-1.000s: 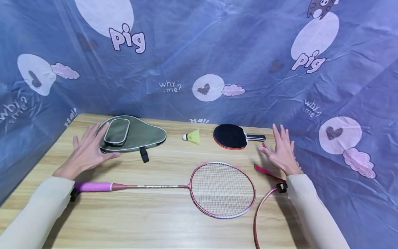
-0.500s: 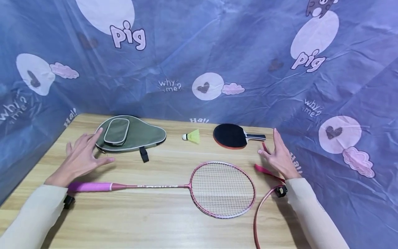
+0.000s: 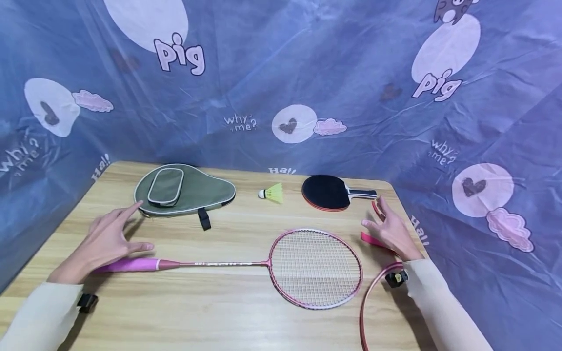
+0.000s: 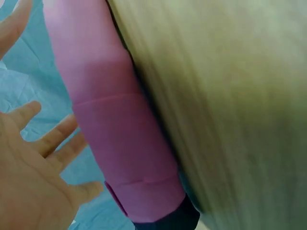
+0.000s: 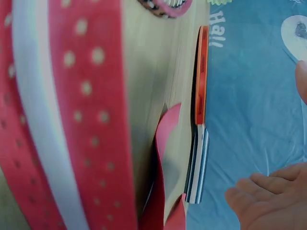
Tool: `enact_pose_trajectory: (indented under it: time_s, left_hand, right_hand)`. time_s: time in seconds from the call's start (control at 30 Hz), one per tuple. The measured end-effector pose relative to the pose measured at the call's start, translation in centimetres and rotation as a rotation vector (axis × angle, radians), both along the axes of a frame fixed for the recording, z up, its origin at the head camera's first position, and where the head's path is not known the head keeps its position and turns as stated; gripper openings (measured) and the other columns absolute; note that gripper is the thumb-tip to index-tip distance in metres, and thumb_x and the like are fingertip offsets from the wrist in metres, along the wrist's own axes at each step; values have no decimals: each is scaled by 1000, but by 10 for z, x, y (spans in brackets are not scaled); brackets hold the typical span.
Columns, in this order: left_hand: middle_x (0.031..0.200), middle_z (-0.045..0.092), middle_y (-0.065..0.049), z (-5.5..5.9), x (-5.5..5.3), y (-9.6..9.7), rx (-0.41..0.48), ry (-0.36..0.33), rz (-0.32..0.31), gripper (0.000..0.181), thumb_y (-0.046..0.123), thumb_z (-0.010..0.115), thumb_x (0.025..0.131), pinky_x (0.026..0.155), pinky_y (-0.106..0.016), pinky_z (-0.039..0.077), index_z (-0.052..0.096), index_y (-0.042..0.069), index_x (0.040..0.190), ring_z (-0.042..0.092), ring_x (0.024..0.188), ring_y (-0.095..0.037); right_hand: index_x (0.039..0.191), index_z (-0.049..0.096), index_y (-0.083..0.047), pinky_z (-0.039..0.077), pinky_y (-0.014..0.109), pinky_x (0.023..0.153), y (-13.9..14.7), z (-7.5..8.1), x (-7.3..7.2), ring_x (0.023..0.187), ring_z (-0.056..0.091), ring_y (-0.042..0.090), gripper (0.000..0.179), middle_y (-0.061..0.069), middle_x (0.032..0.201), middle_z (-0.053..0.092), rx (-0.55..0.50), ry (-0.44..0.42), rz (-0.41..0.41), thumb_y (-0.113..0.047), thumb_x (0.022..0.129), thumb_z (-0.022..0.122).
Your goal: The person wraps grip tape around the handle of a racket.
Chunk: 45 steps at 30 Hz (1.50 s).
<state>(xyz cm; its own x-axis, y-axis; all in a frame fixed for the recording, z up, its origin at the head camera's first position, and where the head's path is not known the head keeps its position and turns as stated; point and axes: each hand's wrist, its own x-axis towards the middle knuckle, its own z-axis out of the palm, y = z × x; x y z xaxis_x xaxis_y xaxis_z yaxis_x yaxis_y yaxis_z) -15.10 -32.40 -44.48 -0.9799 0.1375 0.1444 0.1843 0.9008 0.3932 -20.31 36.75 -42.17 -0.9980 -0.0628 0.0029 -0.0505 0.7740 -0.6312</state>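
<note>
One left hand [image 3: 103, 239] is hovering toward the worktop's [image 3: 197, 312] left edge, fingers spread, gripping nothing; whether it is touching the handle [image 3: 136, 264] below, I cannot tell. Racket [image 3: 224, 263] is lying flat, parallel to the back edge, handle toward the left edge. Risk, judged: a pinch at the handle's end alone could be leaving the strung head to swing or drag. Appearance: handle is showing purple wrap, shaft pale lettering, red-and-white frame holding tidy pale strings. Green case [image 3: 202, 187] is resting by the back-left corner; yellow shuttlecock [image 3: 271, 193] is sitting mid back edge; black bat [image 3: 325, 192] is lying near the back-right corner. Red hoop [image 3: 362, 304] and red ribbon [image 3: 372, 239] are lying toward the right edge. Right hand [image 3: 394, 234] is hovering there, loosely bent, holding nothing; its low wrist camera [image 3: 396, 278] could be catching the hoop.
</note>
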Motion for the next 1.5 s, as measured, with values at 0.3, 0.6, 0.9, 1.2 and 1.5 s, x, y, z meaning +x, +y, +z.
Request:
enact_pose_trajectory:
  time_s: [0.3,0.6,0.9,1.2,1.5]
  left_hand:
    - [146,46,-33,-1,17,1,25,-107,-44,122,66,87,63,93,-80,38,34,9,157,46,127,-59]
    - [139,56,-32,-1,29,4,50,-87,-162,114,61,92,52,98,-73,39,54,2,141,52,124,-55]
    - [133,60,-28,0,34,14,-36,-118,-172,110,68,88,43,94,-69,45,65,7,131,56,119,-51]
    - [125,66,-19,-1,35,19,-52,-127,-200,96,62,91,44,94,-61,50,71,10,122,62,115,-41]
    - [80,60,17,0,32,20,-61,-162,-231,40,30,96,55,62,-22,41,73,29,88,48,71,2]
  right_hand:
    - [157,23,6,32,50,120,-12,-1,2,147,35,47,81,27,162,32,-177,-53,89,-23,96,69]
    - [140,59,-3,33,-4,95,-15,-14,6,136,55,34,54,14,139,65,-84,-22,160,-28,94,72]
    - [130,69,-11,49,22,103,-21,-18,8,132,60,31,47,6,128,73,26,-66,193,-39,92,73]
    - [122,72,-1,50,17,75,-18,-17,11,87,68,14,40,14,113,77,-92,-234,148,-27,91,74]
    - [105,73,-1,50,20,66,-29,-20,10,76,63,10,30,6,88,75,-61,-287,141,-23,85,80]
